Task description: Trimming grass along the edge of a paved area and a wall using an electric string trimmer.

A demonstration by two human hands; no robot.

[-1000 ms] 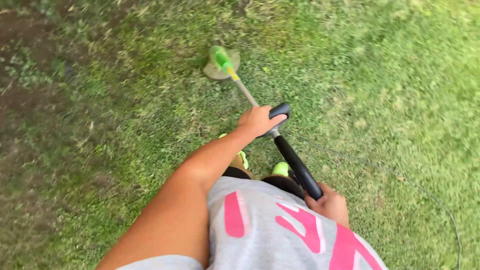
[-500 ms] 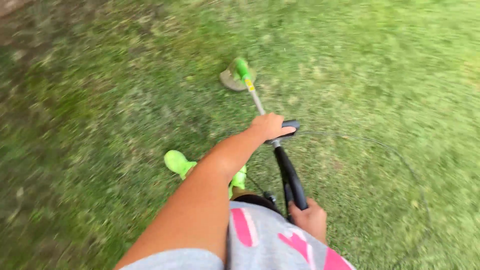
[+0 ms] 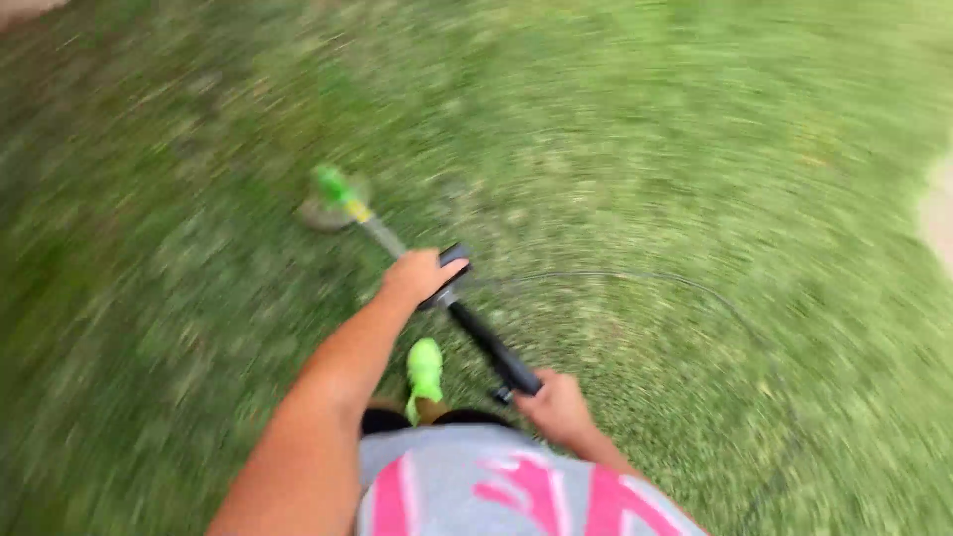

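Nearest us, our right hand (image 3: 558,407) wraps its fingers around the black rear grip of the string trimmer (image 3: 486,342). Further out, our left hand (image 3: 415,276) closes around the front handle. Beyond, the green trimmer head (image 3: 336,197) sits low on the lawn (image 3: 645,149). Blur hides which grass is cut, so progress is unclear.

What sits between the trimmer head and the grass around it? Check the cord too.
Nothing visible blocks the trimmer head; only blurred grass surrounds it. The thin cord curves off to the right, behind the left hand and right hand, away from the head.
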